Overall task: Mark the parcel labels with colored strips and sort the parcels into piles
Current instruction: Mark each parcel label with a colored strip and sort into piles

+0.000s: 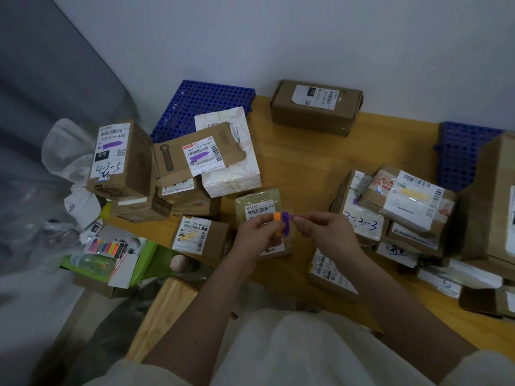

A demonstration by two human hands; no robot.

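Right now both hands sit together over the middle of the wooden table (301, 151), just above a greenish wrapped parcel (259, 203) with a barcode label. The left hand (257, 235) has its fingers curled around a small sheet of strips (280, 222), orange and purple showing at the top edge. The right hand (323, 231) pinches the end of a purple strip (289, 217) between thumb and forefinger, right at the sheet; whether that strip is already free of the sheet is hard to tell from this angle. Off to the left there's a pile of cardboard boxes: a tall box (119, 160) with a purple strip on its label and handwriting below it, and beside it a flat box (195, 154) whose label also carries a purple mark, lying tilted across a white parcel (237, 168). Just left of the left hand stands a small brown box (198, 238) with a yellowish mark on its label. On the right, another pile, topped by a taped parcel (409, 201) with a yellow strip on its label. One long brown box (316, 107) lies alone at the far edge by the wall. Down at the lower left, off the table, a pack of coloured strips (107, 245) rests by a green box (111, 267).
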